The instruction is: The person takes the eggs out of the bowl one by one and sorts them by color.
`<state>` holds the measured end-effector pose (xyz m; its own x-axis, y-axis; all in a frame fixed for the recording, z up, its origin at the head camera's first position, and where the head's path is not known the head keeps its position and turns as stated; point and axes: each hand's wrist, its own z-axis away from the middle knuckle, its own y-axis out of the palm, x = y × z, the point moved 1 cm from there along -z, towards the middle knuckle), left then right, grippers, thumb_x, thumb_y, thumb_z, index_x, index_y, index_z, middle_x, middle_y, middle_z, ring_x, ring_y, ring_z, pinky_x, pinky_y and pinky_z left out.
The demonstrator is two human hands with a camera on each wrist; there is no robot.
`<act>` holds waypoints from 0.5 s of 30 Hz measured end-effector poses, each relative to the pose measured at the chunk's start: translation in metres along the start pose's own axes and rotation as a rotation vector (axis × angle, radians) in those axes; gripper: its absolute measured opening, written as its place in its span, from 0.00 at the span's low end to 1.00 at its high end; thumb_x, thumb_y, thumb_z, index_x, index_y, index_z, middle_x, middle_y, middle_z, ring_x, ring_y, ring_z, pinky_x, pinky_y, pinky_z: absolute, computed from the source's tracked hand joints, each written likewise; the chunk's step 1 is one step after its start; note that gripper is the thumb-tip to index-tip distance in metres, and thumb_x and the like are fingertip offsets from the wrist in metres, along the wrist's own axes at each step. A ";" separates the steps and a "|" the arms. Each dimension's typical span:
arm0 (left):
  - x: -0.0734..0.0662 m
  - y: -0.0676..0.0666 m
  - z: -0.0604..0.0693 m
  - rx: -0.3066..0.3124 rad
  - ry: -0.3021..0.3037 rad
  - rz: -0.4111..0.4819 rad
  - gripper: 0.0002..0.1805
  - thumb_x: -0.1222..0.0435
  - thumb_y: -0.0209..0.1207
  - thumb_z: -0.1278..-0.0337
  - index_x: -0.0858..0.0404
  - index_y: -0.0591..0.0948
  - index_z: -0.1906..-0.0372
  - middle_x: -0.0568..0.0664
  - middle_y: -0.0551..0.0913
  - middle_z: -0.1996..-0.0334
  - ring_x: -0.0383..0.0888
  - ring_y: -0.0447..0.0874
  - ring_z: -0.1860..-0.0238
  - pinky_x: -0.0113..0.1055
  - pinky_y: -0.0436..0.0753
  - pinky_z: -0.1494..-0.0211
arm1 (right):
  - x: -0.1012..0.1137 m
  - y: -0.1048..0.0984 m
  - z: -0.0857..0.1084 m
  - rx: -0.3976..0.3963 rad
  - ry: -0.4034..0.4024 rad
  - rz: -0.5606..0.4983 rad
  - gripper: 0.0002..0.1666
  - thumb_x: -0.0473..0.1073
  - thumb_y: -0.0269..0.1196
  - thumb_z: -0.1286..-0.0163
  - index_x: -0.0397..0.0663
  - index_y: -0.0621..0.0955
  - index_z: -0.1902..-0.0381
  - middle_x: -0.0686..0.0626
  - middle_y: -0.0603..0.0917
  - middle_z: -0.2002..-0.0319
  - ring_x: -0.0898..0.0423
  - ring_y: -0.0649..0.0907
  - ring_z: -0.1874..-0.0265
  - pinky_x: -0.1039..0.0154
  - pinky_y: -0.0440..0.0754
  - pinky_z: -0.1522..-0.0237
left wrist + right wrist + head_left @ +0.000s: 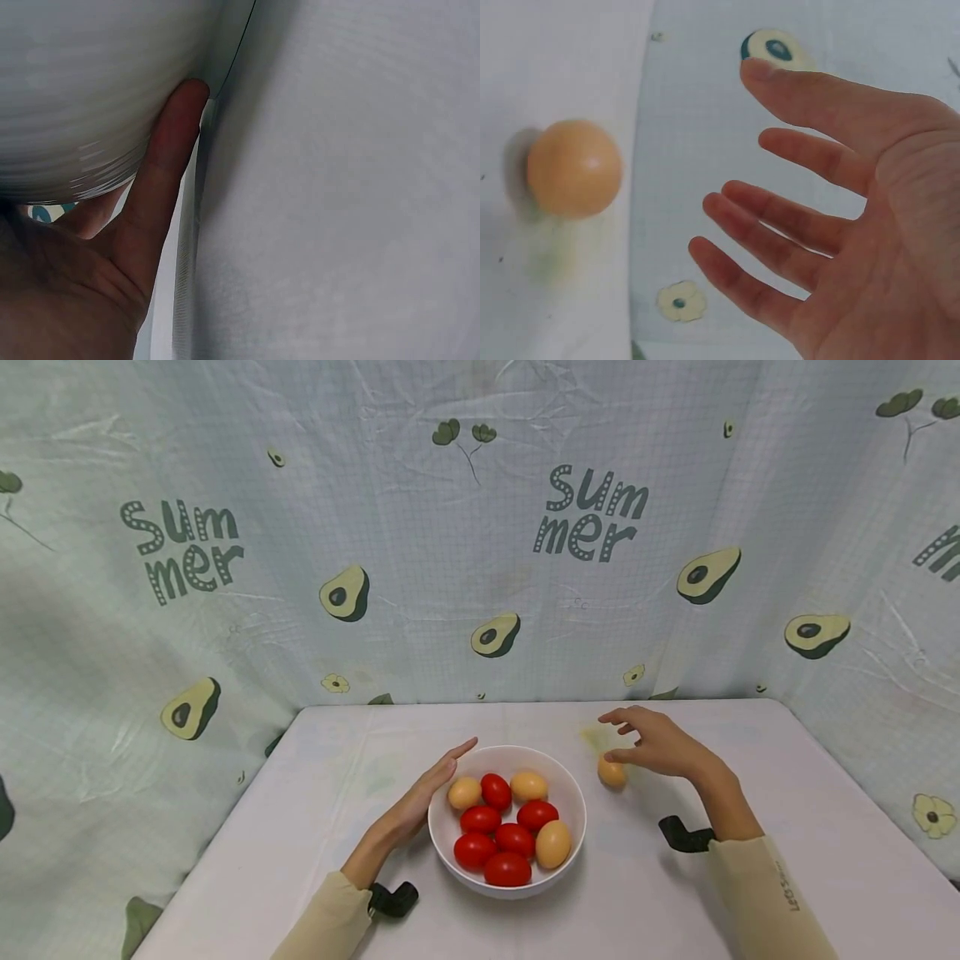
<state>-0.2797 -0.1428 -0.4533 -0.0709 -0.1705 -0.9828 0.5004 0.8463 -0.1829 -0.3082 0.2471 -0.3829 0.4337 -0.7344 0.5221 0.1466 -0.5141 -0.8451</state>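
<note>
A white bowl (512, 887) stands on the table and holds several shiny red egg-shaped things (507, 869) and a few tan eggs (552, 844). My left hand (420, 799) lies along the bowl's left side with its fingers extended. The left wrist view shows its fingers (166, 146) against the ribbed outer wall of the bowl (97, 82). Right of the bowl, a single tan egg (612, 774) rests on the table. My right hand (660, 742) hovers over this egg with spread, slightly bent fingers. A gap separates those fingers from the egg (574, 169) in the right wrist view.
The pale table (615, 902) carries the bowl and the lone egg. Behind it hangs a light curtain (420, 568) printed with avocados and lettering. Black wrist mounts (686, 835) stick out from both sleeves close above the table.
</note>
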 end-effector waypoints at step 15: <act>-0.003 0.001 0.002 0.035 0.002 0.008 0.30 0.47 0.31 0.18 0.45 0.57 0.18 0.46 0.53 0.16 0.53 0.49 0.16 0.57 0.51 0.15 | 0.078 0.005 0.004 -0.059 -0.187 -0.023 0.27 0.43 0.73 0.34 0.51 0.81 0.37 0.50 0.86 0.42 0.52 0.86 0.47 0.56 0.89 0.48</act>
<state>-0.2776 -0.1421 -0.4505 -0.0685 -0.1629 -0.9843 0.5309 0.8293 -0.1742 -0.2701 0.1895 -0.3469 0.5894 -0.6297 0.5061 0.1087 -0.5589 -0.8221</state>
